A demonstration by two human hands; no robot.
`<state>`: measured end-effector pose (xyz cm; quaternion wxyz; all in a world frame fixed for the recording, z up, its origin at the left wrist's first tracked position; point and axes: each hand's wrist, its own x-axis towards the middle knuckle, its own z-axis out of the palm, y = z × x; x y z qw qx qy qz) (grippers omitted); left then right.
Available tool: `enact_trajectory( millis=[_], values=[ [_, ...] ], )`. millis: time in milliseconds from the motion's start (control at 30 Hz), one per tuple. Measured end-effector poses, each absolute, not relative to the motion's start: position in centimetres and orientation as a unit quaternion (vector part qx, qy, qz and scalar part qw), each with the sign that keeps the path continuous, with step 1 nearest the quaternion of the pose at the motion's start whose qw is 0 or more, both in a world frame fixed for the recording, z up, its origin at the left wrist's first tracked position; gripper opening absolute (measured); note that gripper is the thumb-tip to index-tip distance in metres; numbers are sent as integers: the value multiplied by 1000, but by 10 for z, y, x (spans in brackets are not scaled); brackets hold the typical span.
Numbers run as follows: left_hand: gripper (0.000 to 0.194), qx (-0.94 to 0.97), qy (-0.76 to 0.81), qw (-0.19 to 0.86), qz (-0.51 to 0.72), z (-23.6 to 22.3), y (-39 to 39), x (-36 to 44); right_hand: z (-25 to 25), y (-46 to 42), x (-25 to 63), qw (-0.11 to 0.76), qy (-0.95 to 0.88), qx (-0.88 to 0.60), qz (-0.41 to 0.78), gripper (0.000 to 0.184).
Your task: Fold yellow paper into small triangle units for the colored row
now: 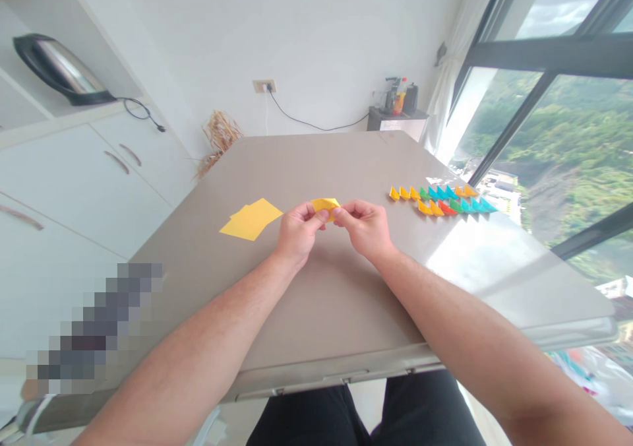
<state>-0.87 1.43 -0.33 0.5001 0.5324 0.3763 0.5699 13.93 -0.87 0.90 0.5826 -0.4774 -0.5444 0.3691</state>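
Note:
A small piece of folded yellow paper (325, 204) is held between both hands above the middle of the table. My left hand (299, 230) pinches its left side, thumb on the near face. On the right side, my right hand (364, 225) grips it with thumb and fingers. The fingers hide part of the folds. Just left of my left hand lie several flat sheets of yellow paper (251, 220), overlapping. To the right, two rows of small folded paper boats (438, 208) in yellow, green, blue, red and orange stand on the table.
The brown table (316, 162) reaches toward a white wall with a socket (264, 86). A small cabinet (397, 123) with bottles stands behind it. Windows (534, 123) line the right side. A kettle (66, 70) sits on a shelf at left. A blurred patch (99, 324) covers the table's left edge.

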Motion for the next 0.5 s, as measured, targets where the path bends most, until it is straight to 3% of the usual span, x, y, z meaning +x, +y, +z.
enact_trajectory(
  millis=[500],
  values=[
    [15, 519, 368, 523, 567, -2, 13, -8, 12, -10, 141, 596, -548, -463, 361, 21]
  ],
)
